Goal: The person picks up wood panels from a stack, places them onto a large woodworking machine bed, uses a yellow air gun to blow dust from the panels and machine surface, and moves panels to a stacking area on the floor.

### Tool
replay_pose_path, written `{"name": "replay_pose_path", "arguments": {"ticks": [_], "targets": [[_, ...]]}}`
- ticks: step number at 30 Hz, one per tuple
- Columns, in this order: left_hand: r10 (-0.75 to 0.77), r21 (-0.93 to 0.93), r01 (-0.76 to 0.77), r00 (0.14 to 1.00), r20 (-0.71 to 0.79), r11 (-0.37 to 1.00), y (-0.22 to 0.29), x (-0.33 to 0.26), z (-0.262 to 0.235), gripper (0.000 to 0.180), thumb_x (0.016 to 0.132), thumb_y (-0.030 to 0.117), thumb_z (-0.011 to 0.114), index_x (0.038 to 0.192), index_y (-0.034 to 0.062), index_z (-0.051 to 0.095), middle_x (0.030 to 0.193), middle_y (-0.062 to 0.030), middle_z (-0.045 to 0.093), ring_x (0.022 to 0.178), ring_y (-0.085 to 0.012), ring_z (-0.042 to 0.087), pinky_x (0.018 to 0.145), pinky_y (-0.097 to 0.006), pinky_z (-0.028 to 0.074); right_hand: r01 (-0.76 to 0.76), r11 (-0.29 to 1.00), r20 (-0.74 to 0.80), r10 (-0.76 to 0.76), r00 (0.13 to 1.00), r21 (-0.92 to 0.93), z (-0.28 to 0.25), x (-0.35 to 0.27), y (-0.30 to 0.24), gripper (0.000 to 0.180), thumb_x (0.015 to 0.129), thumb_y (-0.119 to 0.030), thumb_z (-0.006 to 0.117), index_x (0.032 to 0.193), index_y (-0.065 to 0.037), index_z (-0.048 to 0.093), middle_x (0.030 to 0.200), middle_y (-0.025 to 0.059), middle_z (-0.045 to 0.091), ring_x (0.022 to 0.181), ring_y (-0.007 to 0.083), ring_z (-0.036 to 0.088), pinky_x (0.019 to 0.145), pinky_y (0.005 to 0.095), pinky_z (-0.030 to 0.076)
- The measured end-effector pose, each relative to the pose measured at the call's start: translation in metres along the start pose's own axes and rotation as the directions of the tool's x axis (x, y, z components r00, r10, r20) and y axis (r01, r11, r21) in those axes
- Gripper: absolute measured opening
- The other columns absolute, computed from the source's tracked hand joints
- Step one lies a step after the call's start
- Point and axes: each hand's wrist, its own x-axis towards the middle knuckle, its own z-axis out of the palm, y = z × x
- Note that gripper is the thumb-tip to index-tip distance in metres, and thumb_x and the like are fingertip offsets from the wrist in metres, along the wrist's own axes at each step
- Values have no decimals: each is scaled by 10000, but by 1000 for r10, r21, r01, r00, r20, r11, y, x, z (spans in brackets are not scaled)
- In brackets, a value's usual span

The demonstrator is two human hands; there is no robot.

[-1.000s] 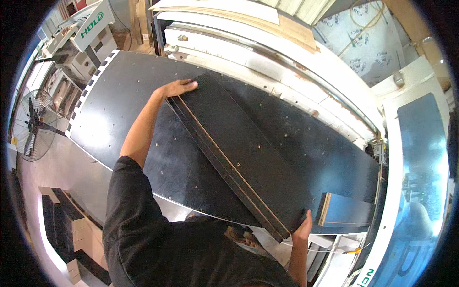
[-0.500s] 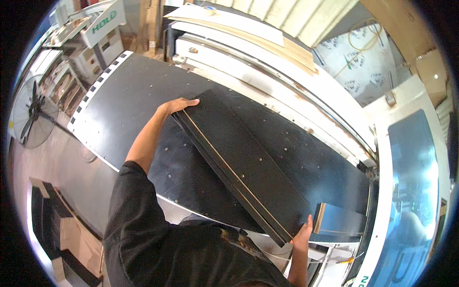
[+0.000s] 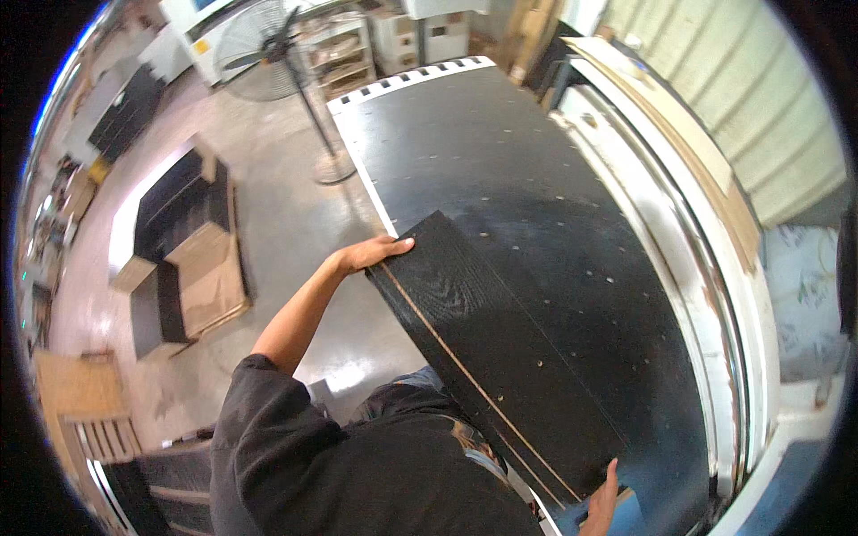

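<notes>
A long black wood-grain board (image 3: 483,330) lies slantwise before me, with a pale line along its near edge; it seems to be one of a stack. My left hand (image 3: 374,254) is closed on its far left end, thumb on top and fingers under the edge. My right hand (image 3: 603,502) is at the near right end, thumb up along that end; its other fingers are hidden. A blue-faced piece (image 3: 631,511) shows just beyond my right hand. Under the boards is a black machine table (image 3: 536,179) dotted with small studs.
White machine rails (image 3: 657,214) run along the table's right side. To the left, a pedestal fan (image 3: 275,49) and black-and-brown panel boxes (image 3: 183,241) stand on the grey floor (image 3: 295,232). A wooden pallet (image 3: 103,436) lies at lower left.
My view has swung left, bringing more floor and the panel boxes into sight. The boards, held at both ends, have shifted toward the table's near left edge.
</notes>
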Motion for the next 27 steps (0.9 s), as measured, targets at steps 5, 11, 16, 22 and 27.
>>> {"name": "replay_pose_path", "arguments": {"ticks": [5,11,16,22,27], "targets": [[-92,-452,63,995,-43,890,-68,-111,-1,714,995,598,536,1349,-21,587,1223,-129,684,1060,-207,683,905,-340,578,26,988,9,-25,1000,-152,31,20,-23,1057,878,-656,671,1557,48,270,1589,205,331,1448,344,364,1195,450,283],[-160,-726,23,980,-120,687,-153,-163,21,724,926,580,644,1319,-25,592,1191,-183,695,982,-248,718,864,-358,599,99,995,153,-95,984,-22,39,67,-39,1003,869,-660,670,1563,-39,298,1523,177,433,1354,317,481,1102,453,423],[-185,-815,-42,966,-181,578,-222,-176,45,732,873,571,711,1272,-37,624,1151,-183,701,983,-254,702,826,-383,595,230,966,214,-201,956,-121,94,19,-94,971,885,-652,652,1554,-32,319,1521,174,440,1357,312,480,1109,446,415],[-198,-868,-166,938,-286,469,-314,-191,42,770,857,561,722,1368,1,587,1328,-172,634,1200,-285,609,1046,-408,467,336,920,284,-274,919,-202,210,-63,-146,934,905,-644,630,1544,-25,345,1520,170,449,1360,306,480,1118,437,405],[-300,-925,-151,917,-262,348,-366,-255,-18,833,790,613,739,1343,7,599,1243,-175,656,1058,-274,666,900,-390,540,434,857,412,-303,859,-276,339,-131,-174,904,922,-636,612,1535,-18,367,1518,167,456,1363,301,479,1126,430,397]]}}
